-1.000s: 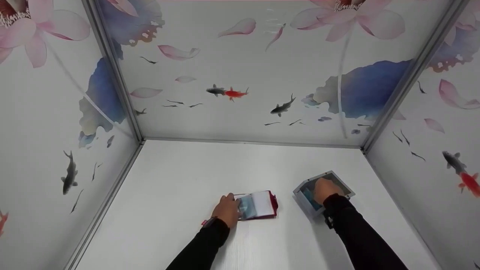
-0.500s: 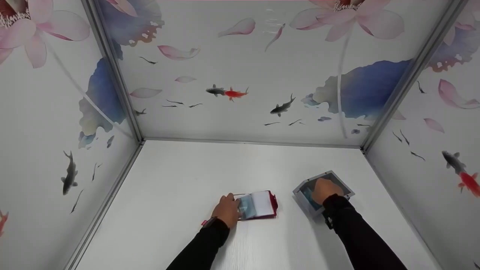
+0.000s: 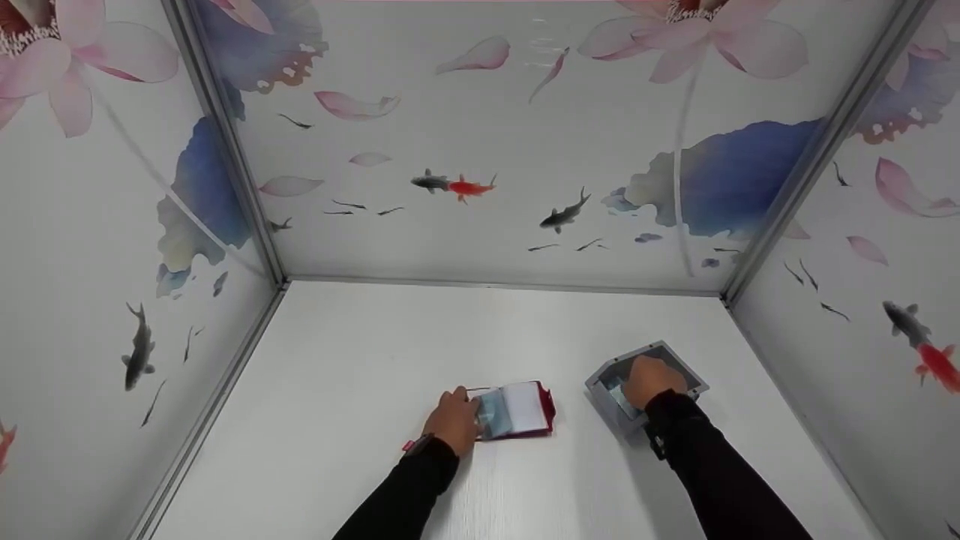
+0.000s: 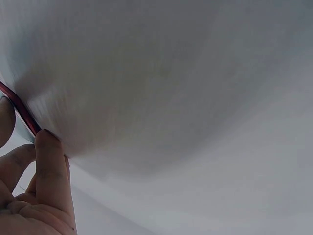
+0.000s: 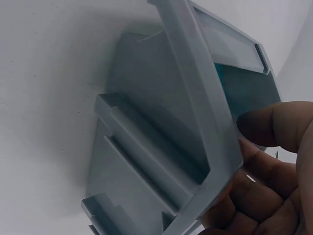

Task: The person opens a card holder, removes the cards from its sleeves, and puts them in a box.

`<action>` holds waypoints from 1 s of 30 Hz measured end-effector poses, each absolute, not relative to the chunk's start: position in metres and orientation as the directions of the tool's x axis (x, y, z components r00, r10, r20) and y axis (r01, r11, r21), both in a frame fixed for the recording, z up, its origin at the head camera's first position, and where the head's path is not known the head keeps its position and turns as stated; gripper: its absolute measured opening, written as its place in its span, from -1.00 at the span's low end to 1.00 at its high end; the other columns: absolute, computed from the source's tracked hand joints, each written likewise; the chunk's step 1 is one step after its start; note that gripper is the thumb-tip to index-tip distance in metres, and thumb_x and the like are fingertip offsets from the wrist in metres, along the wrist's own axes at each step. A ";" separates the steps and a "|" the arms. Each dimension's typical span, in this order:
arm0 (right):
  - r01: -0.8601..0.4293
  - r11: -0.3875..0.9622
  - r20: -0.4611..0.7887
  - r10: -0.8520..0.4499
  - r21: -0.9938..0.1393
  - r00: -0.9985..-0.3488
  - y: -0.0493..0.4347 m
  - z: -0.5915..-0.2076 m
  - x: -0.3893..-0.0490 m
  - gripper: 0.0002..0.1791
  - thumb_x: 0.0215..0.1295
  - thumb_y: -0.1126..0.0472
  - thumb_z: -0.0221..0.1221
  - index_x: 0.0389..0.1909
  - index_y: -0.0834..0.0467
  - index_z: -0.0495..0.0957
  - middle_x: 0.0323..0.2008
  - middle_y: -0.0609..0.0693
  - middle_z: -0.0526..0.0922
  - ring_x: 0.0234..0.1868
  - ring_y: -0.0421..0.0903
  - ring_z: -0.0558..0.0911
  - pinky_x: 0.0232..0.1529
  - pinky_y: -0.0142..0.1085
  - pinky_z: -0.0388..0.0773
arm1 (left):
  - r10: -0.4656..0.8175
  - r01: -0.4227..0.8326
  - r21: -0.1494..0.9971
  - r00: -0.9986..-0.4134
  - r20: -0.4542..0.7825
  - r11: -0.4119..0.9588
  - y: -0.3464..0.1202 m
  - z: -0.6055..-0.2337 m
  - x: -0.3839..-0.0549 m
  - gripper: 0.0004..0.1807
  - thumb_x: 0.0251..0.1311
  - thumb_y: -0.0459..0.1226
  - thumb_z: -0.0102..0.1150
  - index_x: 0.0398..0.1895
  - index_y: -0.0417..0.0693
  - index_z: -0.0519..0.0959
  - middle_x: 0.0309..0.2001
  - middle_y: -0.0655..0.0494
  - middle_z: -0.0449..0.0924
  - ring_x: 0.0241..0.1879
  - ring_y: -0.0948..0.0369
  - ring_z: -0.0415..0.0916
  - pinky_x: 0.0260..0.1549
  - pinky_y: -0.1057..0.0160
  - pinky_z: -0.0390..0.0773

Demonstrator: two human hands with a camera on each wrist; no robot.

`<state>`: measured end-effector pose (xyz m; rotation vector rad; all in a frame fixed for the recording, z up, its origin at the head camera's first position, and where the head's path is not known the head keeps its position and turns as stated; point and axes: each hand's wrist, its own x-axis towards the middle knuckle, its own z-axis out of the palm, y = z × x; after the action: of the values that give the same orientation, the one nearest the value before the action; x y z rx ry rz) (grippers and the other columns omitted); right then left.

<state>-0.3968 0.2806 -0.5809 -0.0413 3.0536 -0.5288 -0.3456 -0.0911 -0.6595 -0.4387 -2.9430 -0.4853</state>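
Observation:
A small red-covered card holder (image 3: 527, 409) lies spread out on the white table, showing a white page and a bluish, see-through sleeve. My left hand (image 3: 453, 421) grips its left side. In the left wrist view, thumb and fingers pinch the holder's red edge (image 4: 22, 108). To the right stands a grey plastic bin (image 3: 611, 409), where my right hand (image 3: 654, 381) reaches in with bent fingers. Something pale blue (image 3: 618, 393) shows inside the bin beside that hand. In the right wrist view, thumb and fingers are close together past the bin's rim (image 5: 205, 88); whether they hold anything is hidden.
The white tabletop (image 3: 360, 360) is enclosed by printed panels at the left, back and right (image 3: 832, 360), joined by grey metal frames. A small red tag (image 3: 409, 445) shows by the left wrist. The bin has raised ribs (image 5: 146, 152) on its outside.
The patch seen inside the bin beside my right hand has turned from deeper blue to paler. Both hands, the card holder and the bin stay where they were.

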 end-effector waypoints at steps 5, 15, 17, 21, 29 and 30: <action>-0.042 0.931 0.013 -0.040 -0.363 -0.999 0.274 -0.573 -0.391 -0.57 0.48 0.29 0.31 -0.64 0.10 0.45 -0.68 -0.07 0.43 -0.61 -0.10 0.42 -0.55 -0.25 0.35 | 0.257 0.299 0.295 -0.951 0.174 0.908 -0.090 -0.661 -0.347 -0.52 0.43 -0.17 0.57 0.28 -0.25 0.77 0.10 -0.11 0.65 0.05 -0.02 0.60 -0.03 0.07 0.73; -0.041 0.874 0.034 -0.028 -0.484 -0.999 0.248 -0.568 -0.383 -0.39 0.48 0.28 0.25 -0.75 -0.07 0.20 -0.73 -0.21 0.21 -0.66 -0.21 0.22 -0.58 -0.34 0.13 | 0.245 0.290 0.312 -0.954 0.175 0.905 -0.091 -0.665 -0.348 -0.54 0.41 -0.19 0.58 0.28 -0.20 0.78 0.07 -0.08 0.65 0.01 0.02 0.58 -0.04 0.07 0.71; -0.038 0.871 0.052 -0.015 -0.490 -0.999 0.241 -0.569 -0.382 -0.51 0.46 0.27 0.27 -0.72 0.01 0.39 -0.69 -0.17 0.38 -0.62 -0.18 0.34 -0.55 -0.32 0.24 | 0.240 0.285 0.325 -0.956 0.170 0.902 -0.091 -0.665 -0.348 -0.55 0.41 -0.20 0.58 0.28 -0.20 0.78 0.06 -0.07 0.64 0.00 0.03 0.57 -0.05 0.09 0.71; -0.087 0.861 0.148 -0.013 -0.500 -0.989 0.220 -0.567 -0.377 -0.82 0.43 0.29 0.33 -0.41 0.21 0.76 -0.43 0.03 0.77 -0.42 -0.05 0.65 -0.36 -0.13 0.59 | 0.240 0.286 0.332 -0.955 0.173 0.899 -0.091 -0.663 -0.346 -0.53 0.40 -0.21 0.59 0.30 -0.20 0.77 0.05 -0.07 0.64 -0.02 0.04 0.56 -0.07 0.10 0.70; -0.304 0.815 0.263 -0.194 -0.493 -0.945 0.170 -0.581 -0.359 -0.91 0.46 0.27 0.48 -0.13 0.21 0.84 -0.08 0.13 0.83 0.00 0.10 0.83 0.10 0.01 0.79 | 0.249 0.301 0.314 -0.949 0.195 0.900 -0.091 -0.663 -0.345 -0.47 0.37 -0.19 0.62 0.35 -0.17 0.77 0.05 -0.08 0.65 -0.03 0.03 0.56 -0.07 0.10 0.70; -0.337 0.806 0.258 -0.236 -0.486 -0.937 0.165 -0.584 -0.357 -0.89 0.46 0.26 0.50 -0.11 0.21 0.84 -0.10 0.12 0.82 -0.05 0.06 0.81 0.04 -0.04 0.79 | 0.251 0.303 0.313 -0.948 0.197 0.900 -0.091 -0.662 -0.345 -0.46 0.37 -0.19 0.63 0.35 -0.17 0.76 0.04 -0.08 0.65 -0.04 0.03 0.55 -0.07 0.09 0.69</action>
<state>-0.3574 0.1646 -0.5839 -0.5069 3.1607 -0.9083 -0.3448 -0.0911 -0.6624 -0.4275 -2.9134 -0.5168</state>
